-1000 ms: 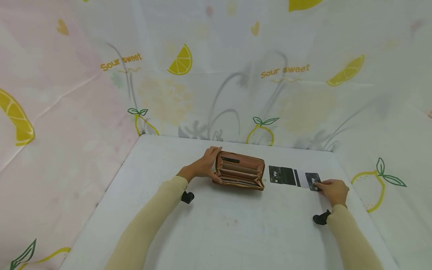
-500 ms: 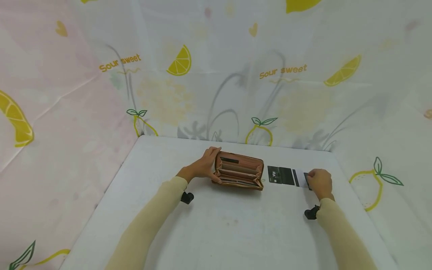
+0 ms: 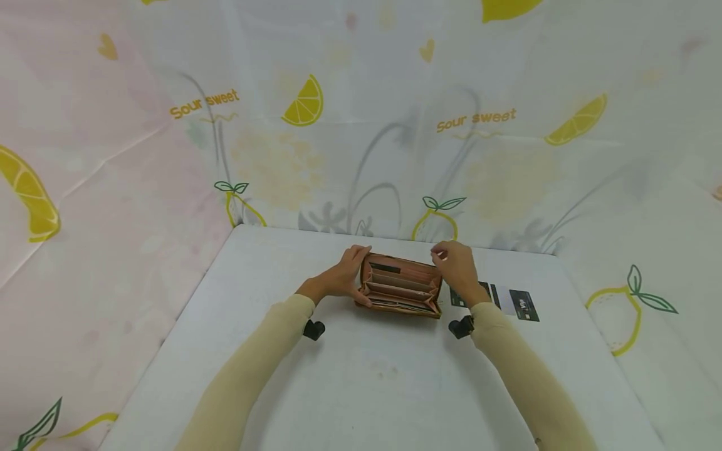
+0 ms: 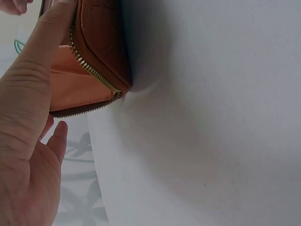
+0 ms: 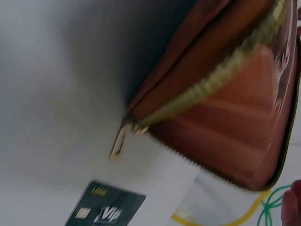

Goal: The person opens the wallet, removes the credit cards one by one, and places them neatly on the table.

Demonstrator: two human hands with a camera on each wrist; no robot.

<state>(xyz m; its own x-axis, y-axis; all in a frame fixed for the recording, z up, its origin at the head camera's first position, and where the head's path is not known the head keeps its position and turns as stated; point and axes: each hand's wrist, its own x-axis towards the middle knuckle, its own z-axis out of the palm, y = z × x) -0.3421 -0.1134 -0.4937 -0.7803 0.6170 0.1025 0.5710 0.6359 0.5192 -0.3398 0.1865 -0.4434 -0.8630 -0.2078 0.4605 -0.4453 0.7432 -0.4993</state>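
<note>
A brown zip-around wallet (image 3: pixel 399 285) stands unzipped on the white table, its pleated compartments facing up. My left hand (image 3: pixel 341 275) grips its left end, with the thumb at the front side and fingers behind. A dark strip, perhaps a card edge, (image 3: pixel 385 268) shows in a back slot. My right hand (image 3: pixel 458 268) is at the wallet's upper right corner, fingers loosely bent and nothing visible in them; contact is unclear. Its fingertip (image 5: pixel 292 207) enters the right wrist view beside the wallet. A brass zipper pull (image 5: pixel 120 142) hangs at the wallet's corner.
Right of the wallet lies a row of cards: a dark VIP card (image 5: pixel 109 209) partly behind my right wrist, a mostly hidden black one, a white card with a black stripe (image 3: pixel 506 302), and another VIP card (image 3: pixel 524 305). A lemon-print cloth (image 3: pixel 361 125) rises behind the table.
My right hand has left the rightmost VIP card and moved left to the wallet's upper right corner. That card stays on the table. My left hand and the wallet keep their place.
</note>
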